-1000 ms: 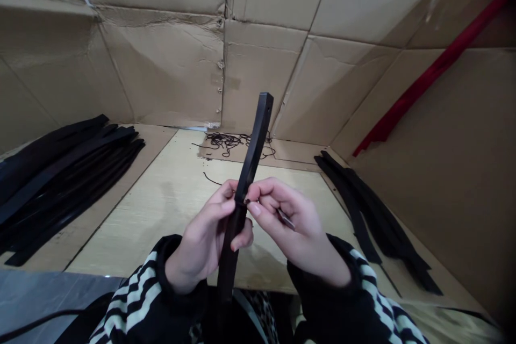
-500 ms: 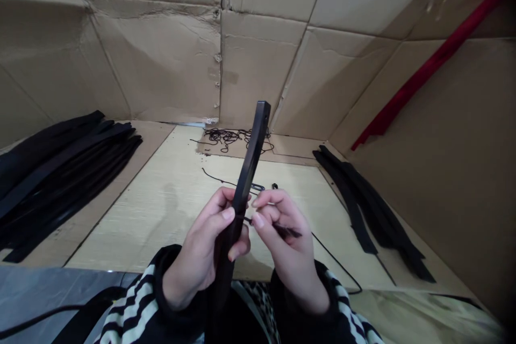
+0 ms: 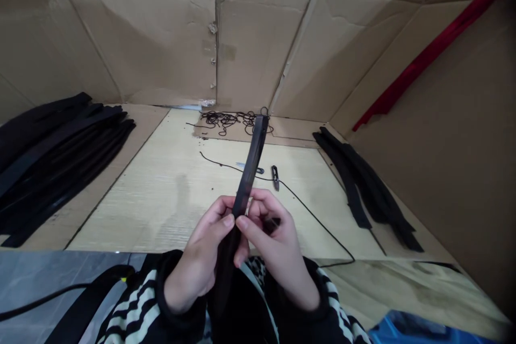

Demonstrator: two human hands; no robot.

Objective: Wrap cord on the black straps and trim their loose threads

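A long, slightly curved black strip (image 3: 250, 172) stands tilted in front of me, its upper end pointing at the back wall. My left hand (image 3: 201, 252) is closed around it, thumb pressed on the near face. From the other side my right hand (image 3: 278, 244) pinches the strip's edge, thumb tip almost against the left thumb. A small dark object (image 3: 273, 223), too hidden to name, sits within the curled right fingers. Behind the hands, a thin black cord (image 3: 310, 209) runs across the board.
Dark thread snips (image 3: 275, 177) and a small tool with a looped end (image 3: 260, 171) lie on the pale board (image 3: 161, 188). Tangled black cords (image 3: 221, 121) lie at the back. Black strips are piled left (image 3: 60, 166) and right (image 3: 363, 183). Cardboard walls (image 3: 253, 37) surround the board.
My right hand has moved left from pulling a cord beside the strip to pinching the strip. The strip has turned slightly. The view has tilted down, showing the snips fully.
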